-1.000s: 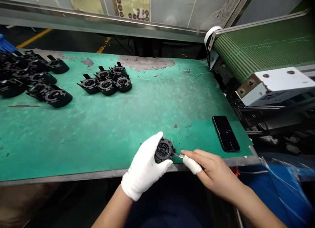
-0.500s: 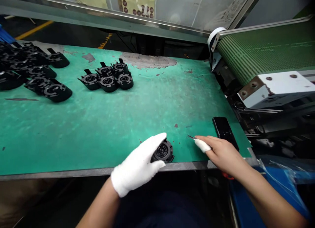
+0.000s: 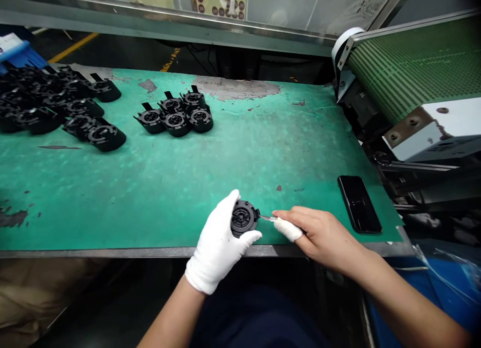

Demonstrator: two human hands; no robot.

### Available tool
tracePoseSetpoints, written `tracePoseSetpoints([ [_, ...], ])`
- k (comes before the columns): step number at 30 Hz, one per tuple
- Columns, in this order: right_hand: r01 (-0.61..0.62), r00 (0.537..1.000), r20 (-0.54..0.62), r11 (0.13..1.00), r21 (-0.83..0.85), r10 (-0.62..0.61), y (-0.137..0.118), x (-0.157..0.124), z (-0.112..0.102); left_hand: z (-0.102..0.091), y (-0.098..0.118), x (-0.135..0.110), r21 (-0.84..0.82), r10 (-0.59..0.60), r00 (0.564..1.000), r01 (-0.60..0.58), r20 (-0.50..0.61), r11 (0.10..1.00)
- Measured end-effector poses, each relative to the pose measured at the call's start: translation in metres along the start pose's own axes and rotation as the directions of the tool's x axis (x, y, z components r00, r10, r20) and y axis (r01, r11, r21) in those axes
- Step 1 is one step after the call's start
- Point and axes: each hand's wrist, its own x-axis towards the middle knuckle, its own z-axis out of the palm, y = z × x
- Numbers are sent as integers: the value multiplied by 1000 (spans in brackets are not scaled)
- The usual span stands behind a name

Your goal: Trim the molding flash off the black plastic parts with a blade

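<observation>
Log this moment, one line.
left hand: holds round black plastic part; right hand: holds thin silvery metal blade at part's edge; flat black phone: farther right

1. Grips a round, black, ridged plastic part (image 3: 244, 217) in the white-gloved left hand (image 3: 225, 237), over the front edge of the worn green worktop (image 3: 263, 157).
2. Pinches a slim silver metal blade (image 3: 267, 218) in the bare right hand (image 3: 319, 235), with a white fabric cover (image 3: 288, 230) on the thumb and the tip at the part's right rim.
3. Shows five black cylindrical plastic pieces (image 3: 176, 125) clustered farther back, plus a larger black group (image 3: 56, 102) leftward.
4. Shows a black rectangular smartphone (image 3: 359, 204) lying rightward, near a green-belted conveyor (image 3: 421, 62).
</observation>
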Motion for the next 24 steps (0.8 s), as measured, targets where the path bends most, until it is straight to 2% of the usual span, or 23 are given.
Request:
tracePoseSetpoints([
  [4,-19,997,70,985,-172,31,-13,14,-8,0,-4,3,13,52,999,-52,3,999],
  [9,-64,994,63,940,-336,91,-15,24,-12,-3,-5,4,-38,88,996,-88,0,995],
  [12,-249,967,-60,881,-403,246,4,28,-17,-5,-4,4,-51,101,995,-99,29,994],
  [14,-375,927,-151,835,-402,344,22,28,-23,-12,-3,6,-47,88,990,-83,112,995],
  [15,-392,920,-167,835,-387,355,30,27,-25,-18,-3,9,-47,81,980,-74,180,996],
  [17,-353,935,-150,872,-339,320,39,21,-24,-36,-6,14,-50,87,941,-75,326,996],
  [18,-317,948,-131,897,-309,290,40,18,-22,-46,-9,17,-49,92,927,-80,363,996],
  [19,-278,960,-111,920,-277,257,39,14,-18,-57,-12,20,-46,91,931,-80,355,996],
  [21,-209,978,-71,954,-214,198,32,7,-9,-75,-21,23,-56,30,978,-18,205,998],
  [23,-159,987,-42,975,-157,154,23,4,0,-85,-28,20,-134,-48,996,58,76,989],
  [24,-134,991,-30,982,-131,132,17,4,3,-85,-30,16,-176,-72,996,82,59,981],
])
